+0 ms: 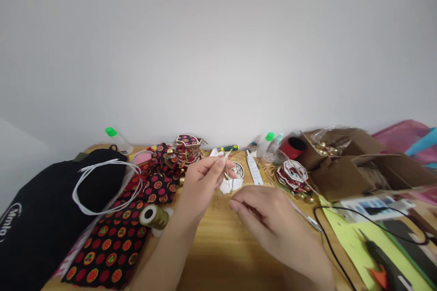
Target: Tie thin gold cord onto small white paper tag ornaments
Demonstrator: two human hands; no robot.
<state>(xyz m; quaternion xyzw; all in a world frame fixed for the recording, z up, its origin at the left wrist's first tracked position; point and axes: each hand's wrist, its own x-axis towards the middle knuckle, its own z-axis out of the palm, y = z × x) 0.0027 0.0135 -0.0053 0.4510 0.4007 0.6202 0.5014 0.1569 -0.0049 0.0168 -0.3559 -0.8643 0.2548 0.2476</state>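
My left hand [204,183] is raised over the middle of the table, thumb and fingers pinched on a thin pale cord [231,184] that hangs down between my hands. Lower and to the right is my right hand [264,211], its fingers curled together with the thumb; whatever they hold is hidden. Behind the hands lies a round white piece with a dark line drawing [238,171], partly covered by my left fingers. Crumpled white paper [230,186] is next to it.
Left are a thread spool [155,217], patterned fabric [109,254], a white cord coil [77,193] and a black bag [37,218]. Right are a white tube [254,168], octagonal ornaments [295,172], cardboard boxes [341,177], a black cable [327,241] and a glue gun [384,259].
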